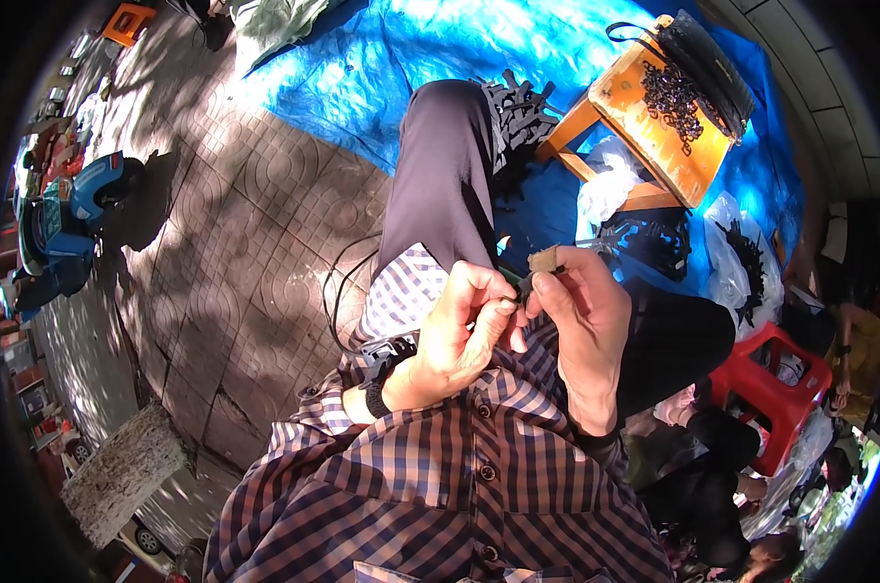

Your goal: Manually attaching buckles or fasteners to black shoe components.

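My left hand [451, 335] and my right hand [587, 335] meet above my lap, both with fingers pinched. Between their fingertips is a small dark piece [522, 290], mostly hidden, so its kind cannot be made out. A tan wrap [544, 259] sits at the index finger of my right hand. Past my hands, dark strap-like pieces [517, 107] lie heaped beside my knee. On the wooden stool [615, 92] is a pile of small, dark, shiny pieces [671, 105], with a black bag [707, 73] against them.
A blue tarp [362, 78] covers the ground ahead. Beside the stool are a white plastic bag [610, 175] and a clear bag with dark pieces [746, 262]. A red plastic stool [775, 394] stands at right. Paving [245, 243] and a parked blue scooter [70, 223] are at left.
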Tool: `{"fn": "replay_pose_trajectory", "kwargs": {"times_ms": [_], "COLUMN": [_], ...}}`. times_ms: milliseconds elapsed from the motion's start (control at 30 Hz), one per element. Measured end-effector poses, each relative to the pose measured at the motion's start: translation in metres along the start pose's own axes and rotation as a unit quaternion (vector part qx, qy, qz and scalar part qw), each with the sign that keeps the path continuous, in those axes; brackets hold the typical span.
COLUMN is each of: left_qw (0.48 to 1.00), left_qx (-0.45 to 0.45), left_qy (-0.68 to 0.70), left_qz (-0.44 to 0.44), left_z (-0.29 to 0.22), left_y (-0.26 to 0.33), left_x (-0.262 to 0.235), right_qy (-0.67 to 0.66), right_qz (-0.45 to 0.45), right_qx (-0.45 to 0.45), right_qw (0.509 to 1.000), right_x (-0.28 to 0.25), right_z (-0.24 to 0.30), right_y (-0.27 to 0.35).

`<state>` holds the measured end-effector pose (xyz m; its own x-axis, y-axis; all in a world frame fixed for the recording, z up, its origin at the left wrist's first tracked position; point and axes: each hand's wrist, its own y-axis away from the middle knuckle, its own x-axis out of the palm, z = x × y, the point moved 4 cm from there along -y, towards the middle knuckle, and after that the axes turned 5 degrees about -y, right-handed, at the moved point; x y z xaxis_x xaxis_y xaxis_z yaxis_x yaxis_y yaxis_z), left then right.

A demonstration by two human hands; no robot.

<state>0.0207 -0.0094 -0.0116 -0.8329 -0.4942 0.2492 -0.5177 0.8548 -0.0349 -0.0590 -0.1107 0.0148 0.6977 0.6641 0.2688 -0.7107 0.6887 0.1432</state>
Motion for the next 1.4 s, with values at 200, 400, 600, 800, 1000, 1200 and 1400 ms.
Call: {"fn": "replay_pose_trajectory", "kwargs": {"times_ms": [200, 400, 600, 800, 1000, 1200, 1400], "left_qw": [1.000, 1.000, 1.000, 0.996, 0.997, 0.999, 0.994], "left_qx": [0.014, 0.006, 0.009, 0.007, 0.021, -0.004, -0.094], "left_qy": [0.002, -0.001, -0.024, 0.086, 0.071, 0.040, 0.027], "left_qz": [-0.024, -0.023, 0.001, 0.014, -0.001, -0.024, -0.044], "left_z": [0.001, -0.002, -0.002, 0.002, 0.001, 0.000, -0.010], "left_y": [0.002, 0.001, -0.002, -0.002, -0.001, 0.000, -0.006], "left_x": [-0.001, -0.002, -0.002, -0.004, -0.002, -0.003, 0.000], "right_qy": [0.032, 0.093, 0.078, -0.100, -0.138, -0.050, 0.141], "right_qz": [-0.018, 0.002, 0.022, 0.007, -0.017, -0.024, -0.072], "right_qx": [-0.097, -0.110, -0.043, 0.050, 0.022, -0.053, -0.155], "right_qw": [0.995, 0.990, 0.996, 0.994, 0.990, 0.997, 0.975], "right_x": [0.005, 0.008, 0.003, 0.004, 0.008, 0.012, 0.007], "right_z": [0.003, 0.011, 0.000, -0.001, -0.001, 0.001, -0.002], "right_y": [0.005, 0.004, -0.003, -0.003, -0.001, 0.004, 0.009]}}
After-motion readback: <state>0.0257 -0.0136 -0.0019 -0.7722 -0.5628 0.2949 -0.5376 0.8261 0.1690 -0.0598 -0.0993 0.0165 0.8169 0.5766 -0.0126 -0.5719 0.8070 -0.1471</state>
